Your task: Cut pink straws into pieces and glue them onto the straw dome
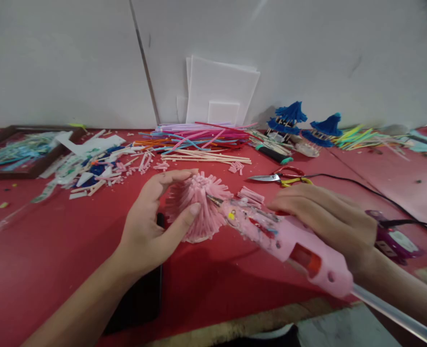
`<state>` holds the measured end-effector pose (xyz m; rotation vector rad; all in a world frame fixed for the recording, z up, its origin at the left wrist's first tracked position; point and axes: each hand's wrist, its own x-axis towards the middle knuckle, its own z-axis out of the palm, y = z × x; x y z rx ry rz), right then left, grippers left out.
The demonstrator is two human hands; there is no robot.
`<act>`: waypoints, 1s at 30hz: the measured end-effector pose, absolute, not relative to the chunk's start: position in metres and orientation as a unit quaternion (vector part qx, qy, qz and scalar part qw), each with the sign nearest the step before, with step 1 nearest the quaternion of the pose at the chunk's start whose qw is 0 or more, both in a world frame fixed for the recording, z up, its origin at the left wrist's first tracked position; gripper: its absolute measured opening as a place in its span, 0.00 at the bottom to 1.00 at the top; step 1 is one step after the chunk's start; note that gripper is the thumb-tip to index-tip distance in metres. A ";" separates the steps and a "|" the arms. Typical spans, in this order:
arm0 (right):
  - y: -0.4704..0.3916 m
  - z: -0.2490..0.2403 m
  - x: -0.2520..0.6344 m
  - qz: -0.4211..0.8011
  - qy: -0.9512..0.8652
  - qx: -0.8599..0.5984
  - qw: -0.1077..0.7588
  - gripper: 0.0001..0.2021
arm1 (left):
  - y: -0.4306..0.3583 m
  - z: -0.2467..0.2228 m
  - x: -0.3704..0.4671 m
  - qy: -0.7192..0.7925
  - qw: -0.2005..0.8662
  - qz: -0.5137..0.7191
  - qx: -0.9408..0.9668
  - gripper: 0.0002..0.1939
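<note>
A pink cone-shaped piece made of many thin sticks is held above the red table by my left hand, with the thumb on its front and the fingers at its upper left. My right hand is wrapped round a pink hot glue gun, its fingers partly hidden behind the body. The gun's metal nozzle points left and touches or nearly touches the cone's right side. A clear glue stick sticks out of its rear. Short pink sticks lie just behind the gun.
Scissors and a cutter with a black-green handle lie behind. Coloured straws, blue-roofed models and white sheets line the wall. Scraps and a frame are left. A black phone lies below my left hand; a purple power strip is right.
</note>
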<state>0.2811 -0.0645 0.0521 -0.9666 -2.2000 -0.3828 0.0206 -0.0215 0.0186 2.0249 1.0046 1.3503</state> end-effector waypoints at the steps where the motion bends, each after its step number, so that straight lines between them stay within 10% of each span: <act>1: -0.065 0.051 0.281 -0.148 -0.853 -0.365 0.343 0.08 | -0.021 0.018 0.021 0.368 0.250 0.499 0.744 0.22; 30: -0.070 0.043 0.285 -0.164 -0.855 -0.370 0.325 0.06 | -0.021 0.014 0.019 0.376 0.237 0.501 0.743 0.22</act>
